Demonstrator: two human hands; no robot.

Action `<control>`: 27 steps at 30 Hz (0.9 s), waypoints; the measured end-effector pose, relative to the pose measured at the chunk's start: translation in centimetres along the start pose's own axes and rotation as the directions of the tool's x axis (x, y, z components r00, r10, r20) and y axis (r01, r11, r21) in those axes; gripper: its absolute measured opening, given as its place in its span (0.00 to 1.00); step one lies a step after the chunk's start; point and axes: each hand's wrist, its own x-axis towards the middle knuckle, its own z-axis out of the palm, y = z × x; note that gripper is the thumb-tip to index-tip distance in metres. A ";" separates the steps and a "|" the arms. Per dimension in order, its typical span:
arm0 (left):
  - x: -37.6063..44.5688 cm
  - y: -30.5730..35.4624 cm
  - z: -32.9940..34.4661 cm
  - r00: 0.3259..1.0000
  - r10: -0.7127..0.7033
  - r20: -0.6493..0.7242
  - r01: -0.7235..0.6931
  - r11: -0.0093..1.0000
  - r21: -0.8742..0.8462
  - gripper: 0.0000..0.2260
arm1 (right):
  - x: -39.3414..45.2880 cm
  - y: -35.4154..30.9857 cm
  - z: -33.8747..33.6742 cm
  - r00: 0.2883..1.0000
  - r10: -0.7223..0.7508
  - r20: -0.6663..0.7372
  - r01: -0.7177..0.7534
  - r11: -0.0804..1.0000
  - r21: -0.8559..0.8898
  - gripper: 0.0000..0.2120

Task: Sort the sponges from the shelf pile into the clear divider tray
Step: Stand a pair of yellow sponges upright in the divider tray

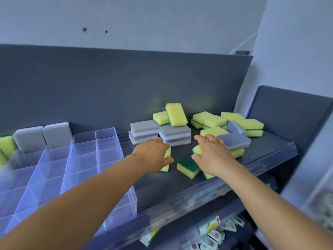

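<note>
A pile of yellow-green sponges (212, 121) and grey sponges (144, 131) lies on the dark shelf (162, 186). The clear divider tray (100, 152) stands at the left, with grey sponges (43, 137) and a yellow one (5, 145) upright in its far compartments. My left hand (153, 156) is closed around a yellow sponge (166, 160) standing on edge. My right hand (210, 156) grips another yellow sponge (196, 149) at the front of the pile. A sponge with its green side up (188, 166) lies between the hands.
A dark back panel (126, 91) rises behind the shelf, and a clear lip (234, 179) runs along its front edge. Small packets (212, 233) hang on the level below. Another shelf unit (292, 112) stands at the right.
</note>
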 end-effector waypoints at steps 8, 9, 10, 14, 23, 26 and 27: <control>0.5 1.0 1.1 0.992 -0.081 0.096 0.084 0.996 -0.030 0.22 | -0.1 1.8 1.3 0.992 0.098 0.077 -0.108 0.986 0.131 0.34; 0.6 1.1 1.2 0.991 -0.096 0.097 0.102 0.993 -0.051 0.22 | -0.2 1.9 1.3 0.991 0.107 0.074 -0.117 0.983 0.138 0.34; 0.6 1.1 1.3 0.989 -0.114 0.093 0.120 0.990 -0.069 0.22 | -0.2 1.9 1.3 0.992 0.105 0.067 -0.113 0.984 0.136 0.34; 0.3 1.1 1.6 0.987 -0.161 0.016 0.161 0.976 -0.148 0.29 | -0.3 1.5 0.5 0.996 0.085 -0.012 -0.083 0.988 0.132 0.35; -2.4 0.5 -1.2 0.921 -0.227 -0.318 0.031 0.854 -0.520 0.40 | 0.7 -2.2 -1.5 0.970 0.061 -0.236 0.026 0.937 0.347 0.38; -3.5 -0.3 -1.5 0.897 -0.275 -0.345 0.036 0.826 -0.563 0.42 | 1.1 -4.6 -1.6 0.969 0.012 -0.247 0.086 0.920 0.382 0.39; -3.9 -0.8 -1.7 0.890 -0.295 -0.348 0.044 0.816 -0.577 0.42 | 1.2 -5.3 -1.6 0.968 -0.007 -0.252 0.109 0.912 0.394 0.39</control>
